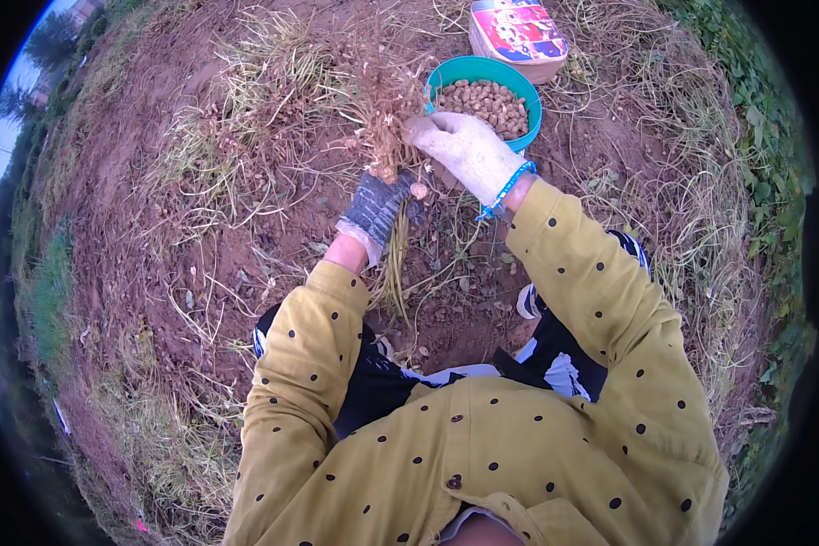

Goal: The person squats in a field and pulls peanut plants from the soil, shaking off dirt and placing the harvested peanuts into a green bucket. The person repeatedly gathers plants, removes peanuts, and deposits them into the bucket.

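Note:
My left hand, in a dark grey knitted glove, is closed around the stems of a bunch of uprooted peanut plants. The tangled roots point away from me, and the green stems hang back between my knees. A pale peanut pod dangles beside that hand. At the right side of the roots is my right hand, in a white glove with a blue cuff edge. Its fingertips are bent in against the roots, and whatever lies between them is hidden. Just beyond it stands a teal bucket containing many peanuts.
A pink bag or box with a printed cartoon lid stands behind the bucket. Pulled plants lie heaped on the left, over reddish-brown soil. Dry vines cover the right side, bordered by leafy green plants.

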{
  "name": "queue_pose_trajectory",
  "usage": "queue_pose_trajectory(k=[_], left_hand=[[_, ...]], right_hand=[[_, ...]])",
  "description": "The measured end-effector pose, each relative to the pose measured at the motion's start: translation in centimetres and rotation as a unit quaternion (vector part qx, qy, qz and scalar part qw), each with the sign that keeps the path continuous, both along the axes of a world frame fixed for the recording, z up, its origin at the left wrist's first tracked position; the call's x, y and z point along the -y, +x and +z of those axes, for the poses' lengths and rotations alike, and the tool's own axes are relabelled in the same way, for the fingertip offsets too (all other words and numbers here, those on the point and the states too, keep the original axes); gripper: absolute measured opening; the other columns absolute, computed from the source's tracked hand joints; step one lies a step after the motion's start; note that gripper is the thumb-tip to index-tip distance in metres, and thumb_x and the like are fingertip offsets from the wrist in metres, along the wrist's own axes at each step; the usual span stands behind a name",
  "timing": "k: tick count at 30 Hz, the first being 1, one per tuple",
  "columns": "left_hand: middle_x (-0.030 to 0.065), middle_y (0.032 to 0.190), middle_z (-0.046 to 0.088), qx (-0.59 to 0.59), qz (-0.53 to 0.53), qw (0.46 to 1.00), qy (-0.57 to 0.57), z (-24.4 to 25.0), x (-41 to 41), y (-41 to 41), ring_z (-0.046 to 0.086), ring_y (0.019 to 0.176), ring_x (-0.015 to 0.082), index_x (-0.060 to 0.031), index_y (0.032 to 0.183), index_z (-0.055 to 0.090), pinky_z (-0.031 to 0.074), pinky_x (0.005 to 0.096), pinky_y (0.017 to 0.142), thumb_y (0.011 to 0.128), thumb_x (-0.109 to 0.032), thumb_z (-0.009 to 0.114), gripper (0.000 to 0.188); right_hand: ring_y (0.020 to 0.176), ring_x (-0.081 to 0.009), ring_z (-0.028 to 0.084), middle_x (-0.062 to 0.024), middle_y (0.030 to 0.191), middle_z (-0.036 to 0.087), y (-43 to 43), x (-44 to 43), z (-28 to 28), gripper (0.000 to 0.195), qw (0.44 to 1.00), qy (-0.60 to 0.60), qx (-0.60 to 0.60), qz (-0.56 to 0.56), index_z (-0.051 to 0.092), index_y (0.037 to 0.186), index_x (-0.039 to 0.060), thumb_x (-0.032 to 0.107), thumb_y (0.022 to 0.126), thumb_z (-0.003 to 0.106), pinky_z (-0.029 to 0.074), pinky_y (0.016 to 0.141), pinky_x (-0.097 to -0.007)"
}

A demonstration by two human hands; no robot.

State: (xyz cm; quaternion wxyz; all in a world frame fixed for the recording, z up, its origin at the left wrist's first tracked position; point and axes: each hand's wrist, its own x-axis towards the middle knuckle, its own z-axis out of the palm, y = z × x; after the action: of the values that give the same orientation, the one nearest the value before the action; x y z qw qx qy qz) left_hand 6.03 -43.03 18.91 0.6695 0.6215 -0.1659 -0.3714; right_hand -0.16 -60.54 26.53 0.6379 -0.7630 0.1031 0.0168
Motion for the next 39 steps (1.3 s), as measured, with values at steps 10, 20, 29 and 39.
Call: queue_pose_trajectory(k=[10, 20, 29, 39], left_hand=[[0.0019, 0.074, 0.060, -0.155, 0.012, 0.987, -0.043, -4.1, -0.6, 1.6, 0.059, 0.061, 0.0187, -0.0086, 0.092, 0.061, 0.048, 0.0334, 0.054, 0.089, -0.025, 0.065, 0.018], [0.0020, 0.066, 0.055, -0.182, 0.121, 0.975, 0.033, -1.8, 0.2, 1.7, 0.053, 0.052, 0.0185, -0.0115, 0.088, 0.059, 0.044, 0.0336, 0.046, 0.091, -0.030, 0.064, 0.019], [0.0106, 0.067, 0.059, 0.217, 0.046, 0.954, 0.202, -6.2, 0.7, 3.4, 0.055, 0.049, 0.0242, -0.0041, 0.083, 0.062, 0.045, 0.0371, 0.044, 0.091, -0.021, 0.059, 0.019], [0.0149, 0.119, 0.063, 0.438, 0.092, 0.883, 0.139, -8.0, 2.4, 2.9, 0.060, 0.110, 0.0302, -0.0062, 0.124, 0.055, 0.047, 0.0390, 0.092, 0.091, -0.017, 0.053, 0.034]], right_hand=[[0.065, -0.0150, 0.053, -0.0067, 0.066, 0.053, 0.8, 0.2, 0.3, 0.040, 0.966, -0.243, 0.077, 0.048, 0.061, 0.077, 0.0004, 0.040, 0.084, 0.066, 0.042, 0.060, -0.0327], [0.053, -0.0081, 0.052, 0.0004, 0.062, 0.054, 1.8, 0.6, 0.5, 0.023, 0.991, 0.121, 0.055, -0.026, 0.054, 0.084, 0.0063, 0.023, 0.086, 0.070, 0.043, 0.050, -0.0232], [0.091, -0.0372, 0.066, -0.0231, 0.096, 0.065, 3.4, -3.1, -1.3, 0.046, 0.980, -0.188, 0.040, -0.049, 0.054, 0.104, -0.0016, 0.034, 0.079, 0.071, 0.052, 0.077, -0.0422], [0.092, -0.0393, 0.066, -0.0221, 0.094, 0.068, 4.1, -2.3, -3.0, 0.037, 0.954, -0.286, 0.084, -0.038, 0.056, 0.105, 0.0010, 0.027, 0.083, 0.070, 0.053, 0.078, -0.0443]])
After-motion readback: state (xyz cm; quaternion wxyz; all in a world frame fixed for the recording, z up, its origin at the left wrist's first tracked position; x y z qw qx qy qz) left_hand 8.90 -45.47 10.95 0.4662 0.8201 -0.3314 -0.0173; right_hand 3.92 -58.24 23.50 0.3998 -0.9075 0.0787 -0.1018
